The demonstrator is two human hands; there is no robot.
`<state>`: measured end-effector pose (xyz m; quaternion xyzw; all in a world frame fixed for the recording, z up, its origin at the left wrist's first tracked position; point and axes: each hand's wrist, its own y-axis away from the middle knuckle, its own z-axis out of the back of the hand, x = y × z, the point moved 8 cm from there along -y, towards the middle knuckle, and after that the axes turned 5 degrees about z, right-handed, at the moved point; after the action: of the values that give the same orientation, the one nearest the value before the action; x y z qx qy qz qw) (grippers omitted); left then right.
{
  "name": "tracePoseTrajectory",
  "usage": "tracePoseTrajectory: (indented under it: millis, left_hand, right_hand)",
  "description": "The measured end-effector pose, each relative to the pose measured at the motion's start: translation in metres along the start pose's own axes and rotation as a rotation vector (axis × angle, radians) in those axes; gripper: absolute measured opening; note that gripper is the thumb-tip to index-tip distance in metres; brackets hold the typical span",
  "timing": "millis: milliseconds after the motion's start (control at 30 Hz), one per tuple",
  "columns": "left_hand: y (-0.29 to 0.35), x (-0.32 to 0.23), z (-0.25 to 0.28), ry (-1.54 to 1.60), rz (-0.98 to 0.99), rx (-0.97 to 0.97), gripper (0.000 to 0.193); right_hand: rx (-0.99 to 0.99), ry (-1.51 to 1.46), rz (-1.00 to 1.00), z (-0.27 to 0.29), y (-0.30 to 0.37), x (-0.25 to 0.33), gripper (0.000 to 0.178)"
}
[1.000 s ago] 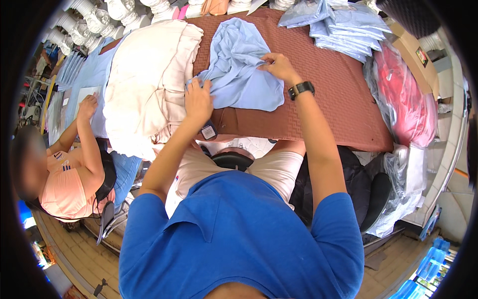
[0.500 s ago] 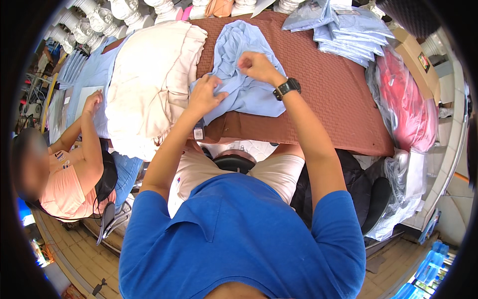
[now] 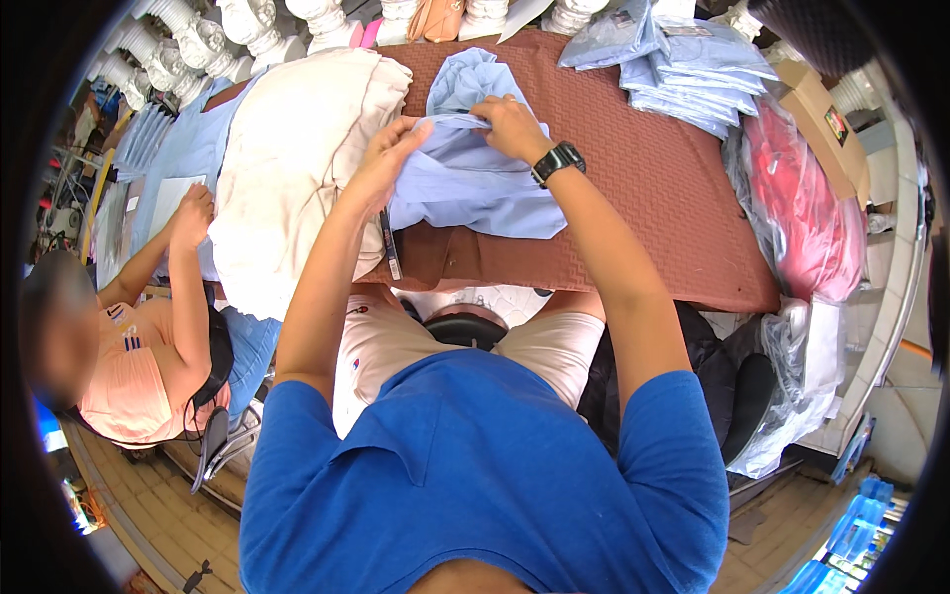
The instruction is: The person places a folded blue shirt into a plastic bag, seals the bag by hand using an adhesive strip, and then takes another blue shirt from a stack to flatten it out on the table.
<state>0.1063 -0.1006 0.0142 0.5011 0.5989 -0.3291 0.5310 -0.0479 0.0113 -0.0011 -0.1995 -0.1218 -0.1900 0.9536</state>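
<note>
A crumpled light blue garment (image 3: 480, 203) lies on the brown textured tablecloth (image 3: 633, 178) in front of me. My left hand (image 3: 389, 158) is closed on its left edge, thumb and fingers pinching a lifted fold. Over its upper middle, my right hand (image 3: 510, 127) pinches the same raised edge, so the cloth stretches between both hands. A dark tag with a white label (image 3: 393, 259) hangs from the garment over the table's near edge. Which part of the garment I hold cannot be made out.
A cream cloth pile (image 3: 297, 148) lies close on my left. Bagged blue garments (image 3: 683, 74) are stacked far right, near a cardboard box (image 3: 816, 124) and red bagged clothing (image 3: 802, 198). A co-worker (image 3: 148, 356) sits at the left, hands on blue cloth. White balusters (image 3: 252, 30) line the back.
Both hands have closed on the garment and lifted an edge of it. The right hand came down and the left moved up a little. The tag has swung to hang edgewise.
</note>
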Motion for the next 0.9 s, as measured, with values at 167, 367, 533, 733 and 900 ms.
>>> tracePoseTrajectory:
  millis: [167,367,533,733,900]
  left_hand:
    - [0.003,-0.023,0.047,-0.684,-0.312,-0.221,0.029]
    - [0.005,0.014,0.021,-0.601,-0.264,0.079,0.021]
    - [0.016,0.035,0.013,-0.946,-0.261,0.061,0.024]
    - [0.019,0.009,0.027,-0.851,-0.307,-0.148,0.021]
    - [0.042,-0.091,0.018,-0.454,-0.651,-0.269,0.017]
  right_hand:
    - [-0.253,0.005,0.009,0.066,-0.02,-0.017,0.025]
    - [-0.496,-0.103,-0.1,0.15,-0.043,-0.056,0.023]
    - [-0.685,-0.084,-0.152,0.22,-0.036,-0.079,0.028]
    - [-0.831,0.03,-0.196,0.303,0.006,-0.112,0.037]
    - [-0.828,0.116,-0.237,0.349,0.053,-0.139,0.045]
